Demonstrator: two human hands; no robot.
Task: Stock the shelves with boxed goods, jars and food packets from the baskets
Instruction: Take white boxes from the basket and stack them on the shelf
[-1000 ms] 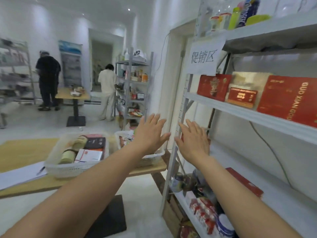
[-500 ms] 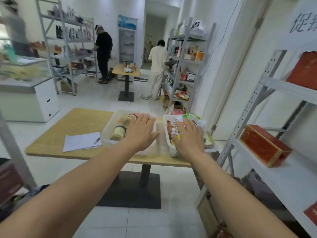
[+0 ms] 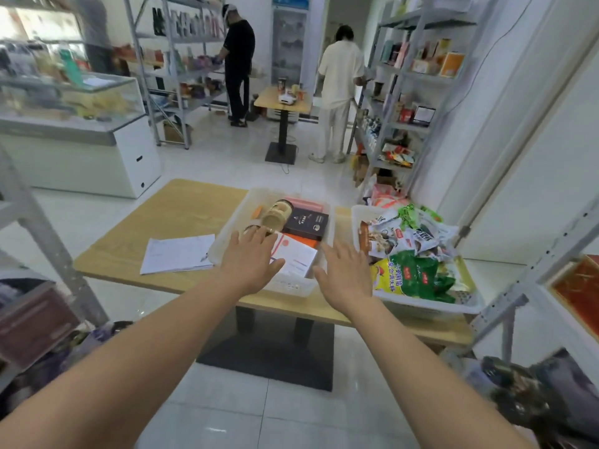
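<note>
Both arms reach forward, fingers straight and spread, holding nothing. The left hand [image 3: 249, 264] hovers over the near end of a white plastic basket [image 3: 223, 234] of boxes and jars, the right hand [image 3: 346, 277] just beside it. Two baskets sit on the light wooden table [image 3: 181, 209] — the second white basket [image 3: 421, 304] holds food packets. White tiled floor [image 3: 227, 163], grey metal shelving [image 3: 402, 124], two people [image 3: 340, 76] behind.

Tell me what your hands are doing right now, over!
Both hands empty: left hand open over white plastic basket of boxes and jars, right hand open beside it. White flat cardboard box between them, not gripped. Nothing blocking it.
</note>
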